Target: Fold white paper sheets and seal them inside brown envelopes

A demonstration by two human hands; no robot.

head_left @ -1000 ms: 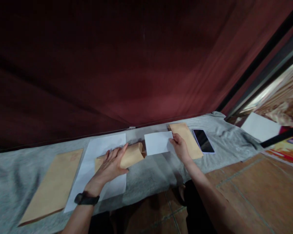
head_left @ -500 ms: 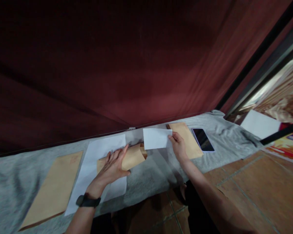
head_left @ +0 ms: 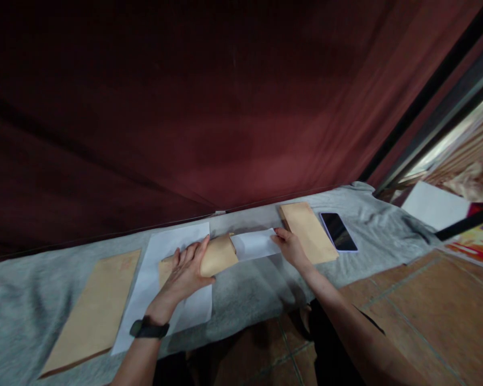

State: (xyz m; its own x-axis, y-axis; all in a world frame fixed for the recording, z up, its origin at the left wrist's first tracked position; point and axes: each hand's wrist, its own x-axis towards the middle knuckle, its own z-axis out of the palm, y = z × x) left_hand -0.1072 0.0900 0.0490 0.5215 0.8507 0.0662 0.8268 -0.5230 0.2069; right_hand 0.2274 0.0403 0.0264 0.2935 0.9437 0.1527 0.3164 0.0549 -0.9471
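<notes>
My left hand [head_left: 187, 271] lies over a brown envelope [head_left: 217, 256], fingers curled round it and holding its open mouth up. My right hand [head_left: 290, 247] pinches the right edge of a folded white paper [head_left: 254, 244]. The paper's left end sits at the envelope's mouth; how far it reaches inside is hidden. The envelope rests partly on a white sheet [head_left: 161, 268] spread on the grey cloth [head_left: 245, 284]. A dark watch is on my left wrist.
A large brown envelope [head_left: 94, 311] lies at the left, another brown envelope [head_left: 308, 231] right of my right hand, and a black phone [head_left: 338, 231] beside it. A dark red curtain hangs behind. Tiled floor and a white sheet [head_left: 432, 206] are at the right.
My right hand lifted the folded white paper, then lowered it and slid it left to the mouth of the brown envelope. My left hand stayed on the envelope.
</notes>
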